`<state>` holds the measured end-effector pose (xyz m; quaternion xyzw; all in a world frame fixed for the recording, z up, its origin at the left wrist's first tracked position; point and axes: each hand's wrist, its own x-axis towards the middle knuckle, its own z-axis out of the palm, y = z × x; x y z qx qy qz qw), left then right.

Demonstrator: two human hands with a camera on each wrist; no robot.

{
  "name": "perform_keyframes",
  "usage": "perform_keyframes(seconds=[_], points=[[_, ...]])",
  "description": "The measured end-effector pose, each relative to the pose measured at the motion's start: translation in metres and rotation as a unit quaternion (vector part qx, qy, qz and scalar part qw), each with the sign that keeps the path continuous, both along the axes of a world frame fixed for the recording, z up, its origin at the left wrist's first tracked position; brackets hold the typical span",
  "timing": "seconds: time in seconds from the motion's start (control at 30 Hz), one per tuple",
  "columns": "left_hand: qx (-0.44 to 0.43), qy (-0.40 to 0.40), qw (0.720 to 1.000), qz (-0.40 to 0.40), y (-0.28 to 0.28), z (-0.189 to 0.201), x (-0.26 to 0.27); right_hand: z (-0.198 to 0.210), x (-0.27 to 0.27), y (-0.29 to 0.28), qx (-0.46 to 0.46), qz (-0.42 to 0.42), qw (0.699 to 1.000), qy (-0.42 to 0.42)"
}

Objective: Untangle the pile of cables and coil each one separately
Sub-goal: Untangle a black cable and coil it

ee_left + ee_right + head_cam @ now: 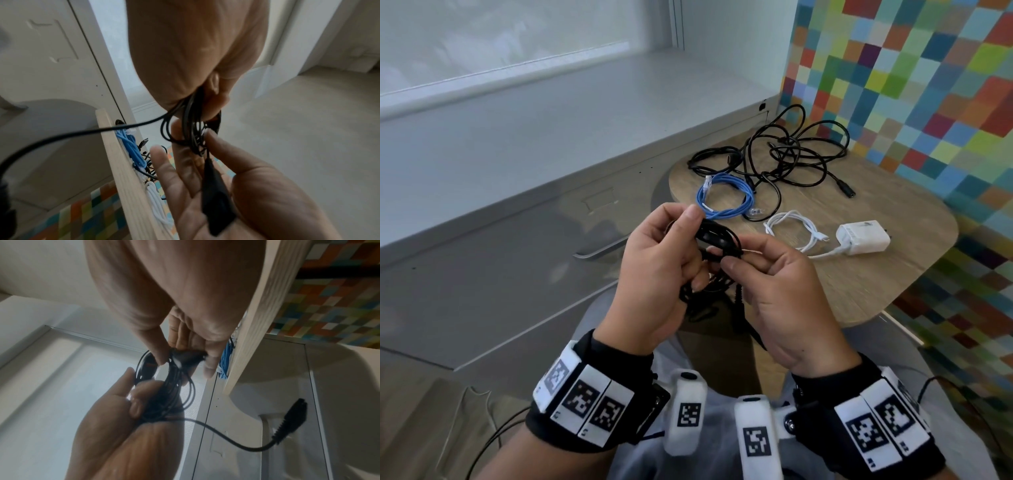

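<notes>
Both hands work just above the person's lap, at the near edge of the wooden table (859, 274). The left hand (654, 270) has its fingers curled round a bundle of thin black cable (717, 240), thumb pressed on top, so the coil sits locked in its fist. The right hand (774, 294) pinches the same bundle from the other side, thumb and forefinger closed on a strand, with what looks like a pale tie beside the tips, though it is too small to be sure. In the left wrist view a black inline box (216, 194) lies across the open-looking palm of the other hand; in the right wrist view a loose tail ends in a ribbed black plug (292, 418) hanging free below.

Further out on the table lie a coiled blue network cable (722, 198), a white cable (794, 233) with its white charger (863, 238) just beside it, and — at the far end — a black tangle (784, 154) not yet sorted.

The risk, as I judge it, is in the dangling tail: its weight could drag loops out of the left fist if the thumb eases, and the coil would spring apart. A pinch on one strand only may also slip, or pull a loop through another and knot it.
</notes>
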<state>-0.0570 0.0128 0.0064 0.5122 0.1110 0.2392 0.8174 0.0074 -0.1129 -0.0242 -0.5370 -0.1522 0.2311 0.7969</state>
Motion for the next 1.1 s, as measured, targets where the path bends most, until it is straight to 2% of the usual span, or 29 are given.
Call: perform_keyframes(seconds=[0.2, 0.43, 0.67, 0.7, 0.77, 0.83, 0.87, 0.97, 1.1], points=[[0.138, 0.046, 0.986, 0.086, -0.003, 0.0, 0.003, 0.0, 0.0, 0.0, -0.018, -0.04, 0.999, 0.006], [0.179, 0.063, 0.976, 0.111, -0.004, 0.0, 0.0, 0.0, -0.002, 0.005, 0.033, -0.01, 0.997, 0.072], [0.075, 0.087, 0.989, 0.087, -0.001, -0.002, 0.004, -0.001, -0.004, 0.006, 0.09, 0.029, 0.988, 0.123], [0.058, 0.087, 0.991, 0.083, 0.001, -0.002, 0.004, -0.001, -0.005, 0.006, 0.086, 0.039, 0.989, 0.11], [0.028, 0.076, 0.994, 0.072, 0.003, -0.001, 0.004, -0.002, -0.005, 0.004, 0.018, 0.054, 0.998, 0.012], [0.01, 0.058, 0.996, 0.062, 0.004, 0.0, 0.003, -0.001, -0.004, 0.001, -0.054, 0.075, 0.992, -0.091], [0.001, 0.045, 0.997, 0.058, 0.003, 0.0, 0.002, -0.001, -0.003, 0.001, -0.071, 0.084, 0.987, -0.114], [-0.025, 0.004, 0.999, 0.043, 0.003, 0.0, 0.002, -0.003, -0.001, 0.001, -0.093, 0.073, 0.985, -0.127], [-0.025, -0.019, 0.999, 0.022, 0.005, -0.002, 0.003, -0.003, 0.0, 0.0, -0.084, 0.063, 0.991, -0.086]])
